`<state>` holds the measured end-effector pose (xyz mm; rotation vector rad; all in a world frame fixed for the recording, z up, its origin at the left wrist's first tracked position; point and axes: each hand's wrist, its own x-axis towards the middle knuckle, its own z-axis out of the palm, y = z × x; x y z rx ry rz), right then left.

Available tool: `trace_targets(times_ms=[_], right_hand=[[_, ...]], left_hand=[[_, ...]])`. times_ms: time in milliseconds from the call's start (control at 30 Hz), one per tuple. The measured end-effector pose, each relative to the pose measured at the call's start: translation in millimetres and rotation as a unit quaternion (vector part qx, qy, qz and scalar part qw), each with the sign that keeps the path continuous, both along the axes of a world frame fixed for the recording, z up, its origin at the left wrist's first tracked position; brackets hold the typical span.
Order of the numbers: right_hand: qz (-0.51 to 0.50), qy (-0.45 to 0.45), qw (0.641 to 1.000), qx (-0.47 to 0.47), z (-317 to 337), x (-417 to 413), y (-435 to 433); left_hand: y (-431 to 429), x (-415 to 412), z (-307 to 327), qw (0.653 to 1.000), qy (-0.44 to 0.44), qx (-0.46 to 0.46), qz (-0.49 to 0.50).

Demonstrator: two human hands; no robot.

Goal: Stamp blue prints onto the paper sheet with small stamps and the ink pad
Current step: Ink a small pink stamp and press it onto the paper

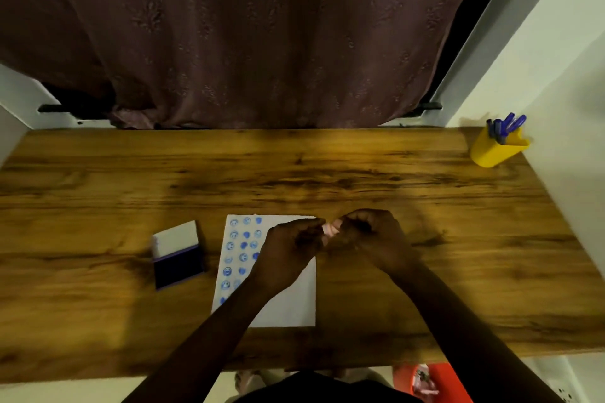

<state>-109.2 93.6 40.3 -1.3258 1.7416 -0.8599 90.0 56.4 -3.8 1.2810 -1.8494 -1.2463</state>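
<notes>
Stamp [330,230]: small pale pink piece, held above the paper's far right corner, clear of the sheet.
Left hand [288,245]: your fingers are curled, with the tips pinching the stamp's left end. The forearm crosses the paper.
Right hand [370,235]: your fingers are curled and pinch the stamp's right end, just off the paper's right edge.
Reason for hold: judged, a two-handed pinch suits readying or swapping a small stamp before inking.
Stamp axis: blurred. It seems to lie across, hand to hand, and which way the face points cannot be told.
Paper [288,301]: long axis runs from you toward the far table edge. Blue prints [240,252] fill the left columns and the right part is bare for more.
Ink pad [178,267]: just left of the paper, open, dark face up, lid [176,235] folded back on its far side.
Yellow cup [494,150]: holds pens, well apart, far right of the paper.
</notes>
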Motion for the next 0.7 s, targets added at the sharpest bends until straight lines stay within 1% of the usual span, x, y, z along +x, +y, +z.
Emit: trace_targets(times_ms=[100,200,267,333,467,567,633,700], right_hand=[[-0.001,-0.058,0.998,0.024,0.6,15.1,-1.3],[0.016,-0.107,0.994,0.030,-0.1,27.1,-1.0],[0.028,-0.123,0.992,0.029,0.1,34.2,-2.4],[0.038,-0.112,0.993,0.025,0.7,41.3,-5.4],[0.056,-0.075,0.995,0.016,2.7,62.8,-16.2],[0.055,-0.048,0.997,0.009,1.4,84.2,-25.0],[0.072,-0.027,0.997,0.000,-0.5,101.4,-31.0],[0.102,-0.010,0.995,-0.007,-4.6,120.6,-37.2]], left_hand=[[0.0,13.2,3.9,0.999,0.019,-0.017,0.025],[1.1,27.7,6.8,0.998,0.048,0.005,0.027],[0.4,37.8,7.4,0.999,0.027,0.007,0.027],[-0.8,48.1,6.1,0.999,0.011,0.022,0.034],[-4.0,74.8,4.3,0.995,0.009,0.060,0.073],[-7.5,104.8,6.6,0.991,0.004,0.055,0.119],[-7.5,130.8,6.0,0.987,0.023,0.047,0.153],[-6.5,157.5,3.3,0.980,0.071,0.059,0.175]])
